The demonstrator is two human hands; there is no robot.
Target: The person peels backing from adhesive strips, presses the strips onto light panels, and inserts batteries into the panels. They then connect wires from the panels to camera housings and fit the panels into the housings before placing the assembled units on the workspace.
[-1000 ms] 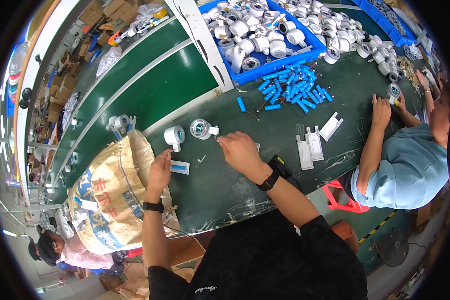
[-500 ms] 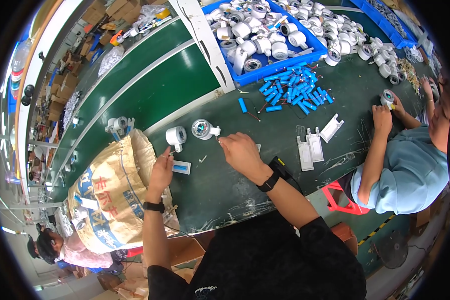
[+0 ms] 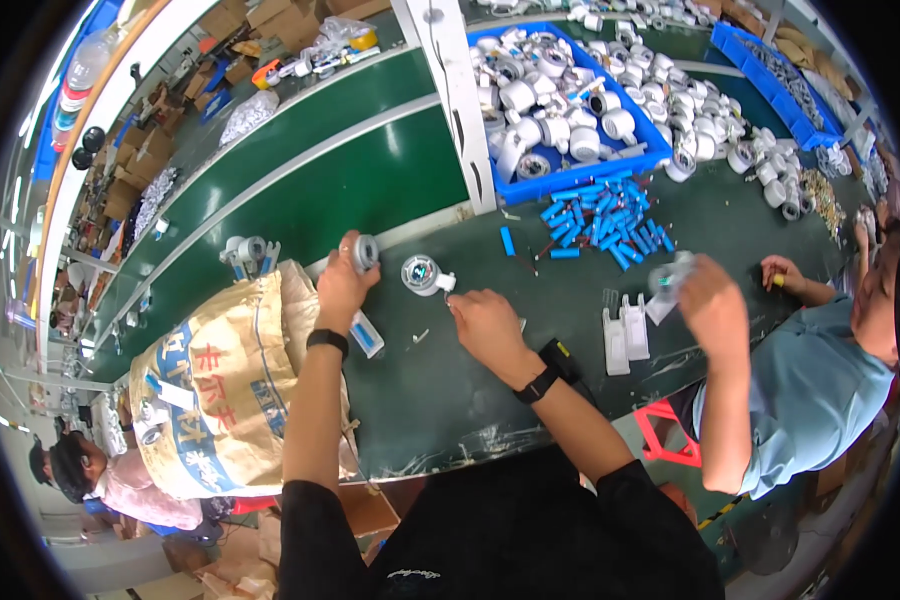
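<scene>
The person wears a black short-sleeved shirt (image 3: 510, 540). A black band (image 3: 327, 340) encircles the wrist of the left hand (image 3: 342, 285). A black watch with a dark strap (image 3: 542, 380) sits behind the right hand (image 3: 485, 325).

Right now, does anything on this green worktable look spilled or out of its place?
Yes. Small blue tubes lie scattered loose on the green worktable just below the blue bin of white round parts, not in any container. More white parts lie loose on the table to the bin's right.
</scene>
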